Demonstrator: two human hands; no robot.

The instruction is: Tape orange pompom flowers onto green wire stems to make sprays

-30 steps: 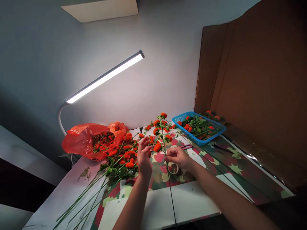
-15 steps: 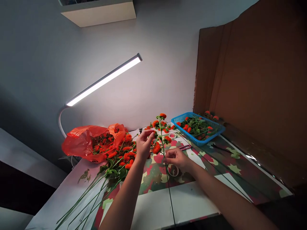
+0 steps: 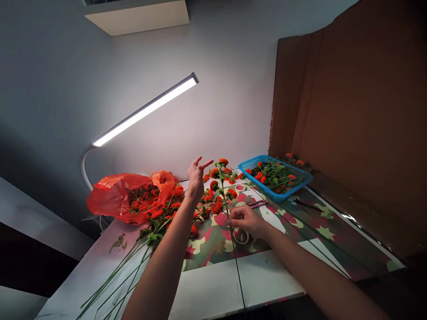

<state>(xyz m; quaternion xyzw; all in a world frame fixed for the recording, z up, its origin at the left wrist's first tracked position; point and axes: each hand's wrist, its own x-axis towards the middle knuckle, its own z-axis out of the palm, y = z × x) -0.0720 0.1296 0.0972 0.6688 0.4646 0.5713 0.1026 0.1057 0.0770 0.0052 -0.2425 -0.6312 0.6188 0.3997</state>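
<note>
Pale wall [image 3: 230, 111] rises behind the worktop [image 3: 210, 286], lit by one lamp [image 3: 147, 109]. Left of the raised left hand [image 3: 196, 180] sits one red bag [image 3: 106, 195] of orange blossoms. That hand's fingers are spread, holding nothing, near the upper blossoms of the flower stem [image 3: 236, 266]. The right hand [image 3: 245, 220] reaches in low with bent fingers, its thumb and fingertips pinching the flower stem, which leans slightly left; its blossoms are above those fingers, its bare length below. At least five orange heads show on it (overlap blurs the count). Two rolls lie near the right fingers, the lower roll [image 3: 247, 238] and the farther roll [image 3: 240, 191]. One pink tool [image 3: 258, 204] lies just beyond that hand; farther right is one blue basket [image 3: 283, 197].
</note>
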